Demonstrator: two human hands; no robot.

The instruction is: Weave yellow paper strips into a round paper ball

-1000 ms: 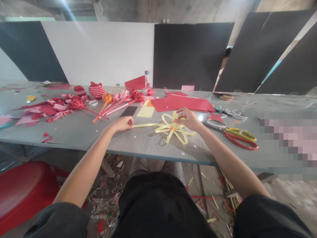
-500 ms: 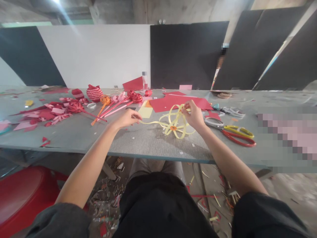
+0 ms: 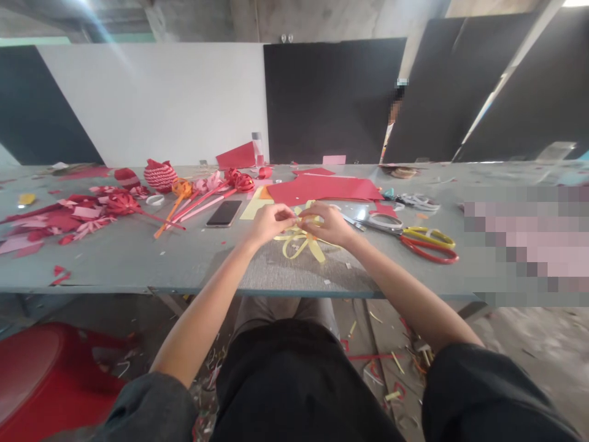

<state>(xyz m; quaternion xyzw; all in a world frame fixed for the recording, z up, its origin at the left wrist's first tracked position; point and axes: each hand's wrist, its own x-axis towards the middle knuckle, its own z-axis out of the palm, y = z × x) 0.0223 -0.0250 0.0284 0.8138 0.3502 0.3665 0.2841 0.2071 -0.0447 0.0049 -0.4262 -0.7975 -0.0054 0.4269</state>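
A yellow paper-strip ball (image 3: 317,250), made of looped strips, rests on the table in front of me. My left hand (image 3: 272,224) pinches at its upper left side, fingertips close to those of the other hand. My right hand (image 3: 327,222) is closed on the top of the strips, where a bit of orange shows between the fingers. The two hands nearly meet and cover much of the ball's upper part. Scissors (image 3: 427,242) with yellow and red handles lie to the right of my right hand. A phone (image 3: 224,213) lies left of my left hand.
Red paper sheets (image 3: 322,188) and a yellow sheet (image 3: 253,205) lie behind the hands. Red and pink paper flowers (image 3: 113,202) spread across the left. A clear bottle (image 3: 257,148) stands at the back. Grey-handled scissors (image 3: 418,202) lie right. A red stool (image 3: 41,374) stands lower left.
My left hand has moved right, carrying the loose strip end to the ball, and now meets my right hand. The ball's loops look more gathered. The phone has come into clear view.
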